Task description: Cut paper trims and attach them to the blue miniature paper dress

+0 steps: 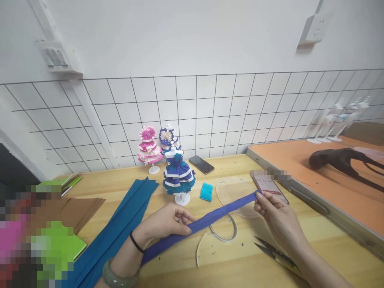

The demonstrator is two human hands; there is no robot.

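**Purple strip stretched between both hands over the tabletop**

Closest to me, my left hand point(168, 224) is closed on the purple strip point(207, 222), thumb on top and fingers curled under it, with a green bangle point(118, 276) and a thin black band point(136, 242) on that wrist. The strip runs from under my left forearm up and to the right, where my right hand point(274, 214) pinches its far end between thumb and fingertips. The strip hangs just above the wooden tabletop point(234, 260), pulled fairly straight.

Beside my right forearm lie small snips point(274, 252), blades pointing left. Under the strip I see a clear plastic ring point(223, 230) and a clear curved piece point(207, 250), and a little farther back a clear disc point(234, 192) that the strip crosses. Left of my left hand a long fold of teal paper point(120, 228) stretches diagonally, next to brown sheets point(79, 212) and green sheets point(67, 246).

Beyond that, a small teal pad point(206, 191) sits just left of the disc, and a phone with a lit screen point(270, 188) lies just behind my right hand. A blue and white paper dress on a stand point(179, 176) is near the middle. Behind it stand a pink paper dress point(148, 148) and a purple one point(168, 138), with a dark phone point(201, 164) to their right. A wire grid point(210, 112) lines the wall, and an orange board point(315, 176) lies to the right.
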